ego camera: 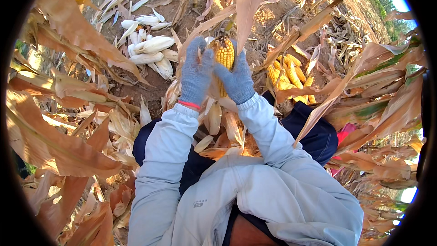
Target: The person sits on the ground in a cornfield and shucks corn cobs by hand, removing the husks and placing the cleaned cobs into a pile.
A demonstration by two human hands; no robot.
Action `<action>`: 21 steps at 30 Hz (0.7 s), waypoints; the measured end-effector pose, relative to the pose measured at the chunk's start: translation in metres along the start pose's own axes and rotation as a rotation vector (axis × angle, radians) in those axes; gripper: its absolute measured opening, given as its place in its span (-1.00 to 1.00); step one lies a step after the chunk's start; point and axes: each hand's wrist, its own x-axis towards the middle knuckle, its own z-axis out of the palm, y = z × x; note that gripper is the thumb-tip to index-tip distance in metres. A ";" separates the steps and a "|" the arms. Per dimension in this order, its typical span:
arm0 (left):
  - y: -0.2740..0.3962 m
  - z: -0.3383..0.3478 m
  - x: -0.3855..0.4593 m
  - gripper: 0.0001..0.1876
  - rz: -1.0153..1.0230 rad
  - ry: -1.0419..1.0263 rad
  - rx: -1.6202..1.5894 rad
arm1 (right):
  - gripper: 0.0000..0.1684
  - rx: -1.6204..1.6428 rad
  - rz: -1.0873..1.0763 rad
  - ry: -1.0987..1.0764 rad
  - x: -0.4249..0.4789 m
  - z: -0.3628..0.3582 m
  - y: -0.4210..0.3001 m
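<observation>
An ear of yellow corn [224, 53], its kernels bared, stands tip up between my two hands in grey-blue knit gloves. My right hand [237, 77] grips it from the right, thumb across the front. At its left side is my left hand [196, 70], slightly blurred, with a brownish bit between thumb and fingers; its hold is unclear. Pale husk [214, 118] hangs below the ear. Ahead to the left lies a pile of ears in whitish husks [153, 46]. A heap of bare yellow ears [292, 73] lies on the right.
Dry corn leaves [65, 136] crowd the left, and more leaves [385, 89] reach in from the right. One brown leaf [251, 7] hangs down close to the ear. A slanting dry stalk [317, 18] crosses above the bare ears. Loose husks [205, 143] lie between my knees.
</observation>
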 end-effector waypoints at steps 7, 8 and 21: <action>0.010 -0.003 -0.005 -0.55 -0.242 -0.157 -0.422 | -0.25 0.487 0.112 -0.218 -0.010 0.006 0.013; 0.000 -0.004 -0.006 -0.57 -0.203 -0.142 -0.414 | -0.25 0.515 0.122 -0.187 -0.009 0.010 0.008; 0.009 -0.003 -0.008 -0.67 -0.328 0.111 -0.513 | -0.03 0.474 0.017 0.021 -0.008 0.034 0.001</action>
